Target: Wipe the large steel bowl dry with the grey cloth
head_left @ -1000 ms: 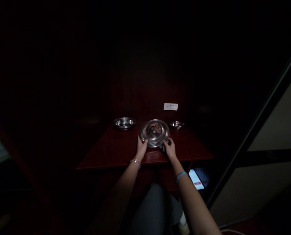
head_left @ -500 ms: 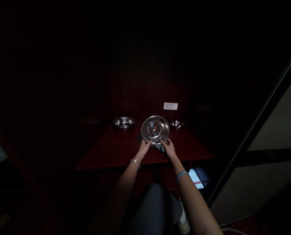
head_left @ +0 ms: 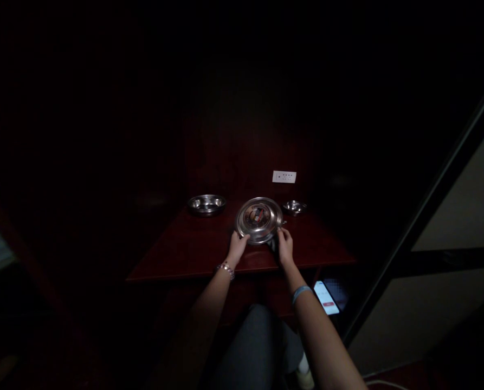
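Observation:
A round stainless-steel plate (head_left: 262,230) with a red and dark label (head_left: 258,215) at its middle is held tilted over the dark red table. My left hand (head_left: 237,246) pinches its near left rim, thumb on top. At the near right edge, my right hand (head_left: 284,246) is closed with its fingertips on the rim. A dark, cloth-like piece (head_left: 272,245) shows beneath the plate beside the right hand; most of it is hidden.
On the red table (head_left: 176,244), a steel dish (head_left: 206,205) stands at back left and a smaller steel bowl (head_left: 294,208) at back right. A white socket plate (head_left: 284,177) is on the back wall. A lit phone (head_left: 326,298) sits below the table's right side.
The plate has turned between my hands, its label now at a different angle, and lies lower and flatter. My right hand has shifted slightly right along the rim.

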`<state>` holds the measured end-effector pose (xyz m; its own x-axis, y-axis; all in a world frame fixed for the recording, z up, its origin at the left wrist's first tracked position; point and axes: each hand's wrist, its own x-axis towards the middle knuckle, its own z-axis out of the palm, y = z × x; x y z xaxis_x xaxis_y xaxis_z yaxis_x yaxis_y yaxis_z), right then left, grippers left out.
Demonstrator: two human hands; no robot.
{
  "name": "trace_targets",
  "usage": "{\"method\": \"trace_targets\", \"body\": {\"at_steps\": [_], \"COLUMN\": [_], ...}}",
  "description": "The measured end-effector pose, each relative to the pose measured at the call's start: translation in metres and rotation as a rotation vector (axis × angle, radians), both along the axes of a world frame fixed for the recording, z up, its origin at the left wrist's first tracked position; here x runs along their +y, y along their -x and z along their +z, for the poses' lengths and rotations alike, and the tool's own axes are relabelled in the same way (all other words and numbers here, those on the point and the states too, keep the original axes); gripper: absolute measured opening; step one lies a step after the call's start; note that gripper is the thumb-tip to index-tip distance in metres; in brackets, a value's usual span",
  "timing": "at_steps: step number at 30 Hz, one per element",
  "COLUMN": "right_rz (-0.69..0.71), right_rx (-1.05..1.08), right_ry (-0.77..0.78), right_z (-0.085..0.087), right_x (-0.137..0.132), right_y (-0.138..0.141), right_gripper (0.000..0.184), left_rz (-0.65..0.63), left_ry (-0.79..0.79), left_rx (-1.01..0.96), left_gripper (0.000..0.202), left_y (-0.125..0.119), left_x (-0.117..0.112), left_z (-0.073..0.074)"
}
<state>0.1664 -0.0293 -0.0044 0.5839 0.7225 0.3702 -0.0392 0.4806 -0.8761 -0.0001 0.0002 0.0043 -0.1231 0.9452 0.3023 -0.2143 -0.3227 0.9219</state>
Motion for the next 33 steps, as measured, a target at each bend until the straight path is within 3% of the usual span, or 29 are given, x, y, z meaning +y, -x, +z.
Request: {"method": "trace_targets", "body": {"at_steps": [10,16,23,33], "right_rz": [-0.052,-0.011,0.127,0.228], "right_rx": [-0.098,-0.067,-0.114,-0.023], "right_ry": [0.009,-0.007,0.018,0.035], "right_z": [-0.007,-0.011,-0.013,-0.006], "right_x": [0.003,0.009,0.01,0.007], "right_y": [-0.002,-0.005,-0.004,0.0], "right_gripper": [0.036,0.036,0.038,0.039], "left_rz": [-0.007,-0.042,-0.105,-0.048], "left_ry": [-0.011,-0.048,-0.094,-0.004], "left_rx": [0.067,0.021,0.036,0.059], "left_gripper": [0.039,0.061,0.064,0.041], "left_y": [-0.002,-0.003,-0.006,-0.004], "left_x": [-0.002,-0.005,-0.006,-0.001], "left_z": [0.0,0.004,0.002,0.0]}}
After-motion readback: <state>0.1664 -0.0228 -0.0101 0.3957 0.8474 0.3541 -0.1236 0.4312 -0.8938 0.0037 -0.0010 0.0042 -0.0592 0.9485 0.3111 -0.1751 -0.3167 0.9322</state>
